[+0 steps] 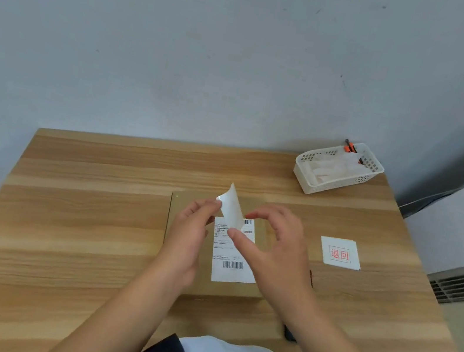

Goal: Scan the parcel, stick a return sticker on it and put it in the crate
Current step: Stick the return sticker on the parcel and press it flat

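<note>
1. Fingertips of the left hand pinch the near left corner of a curled white sticker; the thumb and forefinger of the right hand close on its lower edge, with the other right fingers spread loosely above.
2. Held above the parcel, the sticker shows a blank, slightly glossy side and bends over at the top. Whether its backing is fully off cannot be told.
3. Under both hands, the parcel lies flat near the middle of the table. It is a low brown cardboard box with a white shipping label on top, carrying barcodes at its near and far ends.
4. Likely risks from here: the curl could fold the sticker onto itself or onto a fingertip, spoiling the glue. Laid down carelessly, it could wrinkle or cover a barcode, since it hangs just over the label.
5. Right of the parcel, apart from it, lies a white square of paper printed with red characters, probably more return stickers.
6. At the far right corner sits a white plastic basket holding pale wrappings and an orange-handled tool. No crate is in view.
</note>
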Available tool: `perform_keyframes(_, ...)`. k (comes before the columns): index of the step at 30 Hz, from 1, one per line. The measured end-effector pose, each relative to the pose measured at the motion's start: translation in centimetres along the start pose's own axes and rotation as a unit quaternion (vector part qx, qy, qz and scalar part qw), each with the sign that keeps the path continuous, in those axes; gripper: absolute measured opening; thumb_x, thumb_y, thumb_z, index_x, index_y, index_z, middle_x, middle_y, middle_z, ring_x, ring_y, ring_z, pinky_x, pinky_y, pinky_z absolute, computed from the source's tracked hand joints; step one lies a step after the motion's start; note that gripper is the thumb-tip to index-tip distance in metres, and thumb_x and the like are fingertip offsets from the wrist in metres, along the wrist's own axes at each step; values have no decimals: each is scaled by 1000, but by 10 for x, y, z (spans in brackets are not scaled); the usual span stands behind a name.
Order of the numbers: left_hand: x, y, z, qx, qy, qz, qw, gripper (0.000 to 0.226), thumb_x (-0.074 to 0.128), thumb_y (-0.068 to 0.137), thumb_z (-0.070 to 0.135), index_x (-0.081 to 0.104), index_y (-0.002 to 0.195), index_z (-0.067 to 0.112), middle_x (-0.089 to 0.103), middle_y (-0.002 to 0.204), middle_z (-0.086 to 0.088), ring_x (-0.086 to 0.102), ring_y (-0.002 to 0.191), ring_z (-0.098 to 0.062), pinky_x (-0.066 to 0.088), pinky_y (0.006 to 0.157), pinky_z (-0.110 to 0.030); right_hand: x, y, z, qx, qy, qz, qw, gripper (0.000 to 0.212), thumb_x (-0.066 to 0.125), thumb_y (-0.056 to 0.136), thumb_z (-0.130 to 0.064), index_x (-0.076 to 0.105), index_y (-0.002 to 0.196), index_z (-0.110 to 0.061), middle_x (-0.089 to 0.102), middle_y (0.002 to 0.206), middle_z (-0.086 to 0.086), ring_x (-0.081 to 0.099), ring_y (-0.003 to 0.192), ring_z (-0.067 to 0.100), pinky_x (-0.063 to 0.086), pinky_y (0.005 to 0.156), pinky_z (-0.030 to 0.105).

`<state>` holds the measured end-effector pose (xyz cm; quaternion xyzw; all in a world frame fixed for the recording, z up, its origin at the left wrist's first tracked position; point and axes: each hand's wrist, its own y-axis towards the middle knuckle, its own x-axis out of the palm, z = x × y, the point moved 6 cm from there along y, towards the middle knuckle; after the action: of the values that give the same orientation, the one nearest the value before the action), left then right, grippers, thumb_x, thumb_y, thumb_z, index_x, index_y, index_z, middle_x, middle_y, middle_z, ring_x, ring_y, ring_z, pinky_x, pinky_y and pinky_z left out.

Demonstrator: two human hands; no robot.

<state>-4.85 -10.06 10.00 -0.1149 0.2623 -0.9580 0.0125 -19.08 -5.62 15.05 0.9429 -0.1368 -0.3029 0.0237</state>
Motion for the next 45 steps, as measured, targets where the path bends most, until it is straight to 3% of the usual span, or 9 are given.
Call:
perform_keyframes(4,-9,0,-8,-19,-13,-1,1000,18,62,92,36,60,100,21,58,102,6,54,104,-14,39,84,-29,23,1,-11,-75,-119,61,988,26,80,71,-36,69,90,-22,64,105,-9,56,106,19,42,91,39)
perform_keyframes(15,-44,-3,-2,-28,-55,-21,998,49,64,73,49,65,113,21,63,128,-2,55,123,-19,38,104,-37,66,1,-36,-115,-210,105,965,15,69,78,-32,71,80,-17,71,103,2,63,105,31,44,88,48)
perform_keyframes(18,-57,1,-1,-31,-59,-17,998,27,65,88,40,65,108,21,64,125,-2,56,121,-19,38,105,-38,76,2,-42,-112,-210,111,965,9,71,76,-26,72,78,-17,72,101,1,64,103,30,45,87,49)
perform_keyframes(22,-69,5,7,-5,-56,-27,998,11,66,89,28,61,97,24,63,99,6,56,99,-15,41,82,-30,80,1,-43,-93,-193,133,968,4,73,76,-22,72,76,-18,71,99,1,63,101,29,46,86,51)
perform_keyframes(28,-95,10,37,104,-41,-2,994,15,63,91,4,57,102,12,58,99,0,63,66,11,44,53,-5,67,-9,-29,65,-7,121,991,10,76,82,-18,71,77,-24,65,106,-13,54,110,16,45,95,36)
perform_keyframes(31,-108,17,41,129,-11,-14,992,12,69,89,10,65,91,22,60,107,3,57,103,-6,43,73,-11,61,-20,-16,200,181,87,959,15,76,84,-16,73,75,-27,74,100,-8,66,103,15,55,82,32)
perform_keyframes(33,-111,22,37,101,-3,-38,994,13,72,87,12,70,86,25,66,99,6,60,98,-6,42,80,-18,55,-28,-11,245,239,79,936,14,75,85,-12,74,76,-23,78,85,-8,69,88,11,49,76,27)
perform_keyframes(38,-109,26,28,28,2,-128,991,8,76,80,21,78,88,21,74,116,-2,64,103,-11,44,93,-28,42,-41,-17,264,296,55,916,7,72,85,-11,76,88,-16,79,103,8,67,114,31,47,105,45)
perform_keyframes(45,-94,28,26,5,3,-207,978,12,72,80,24,75,89,16,75,101,-3,63,105,-17,47,95,-33,34,-53,-10,303,366,59,878,15,65,87,-6,68,102,-4,72,112,26,69,108,32,42,111,53)
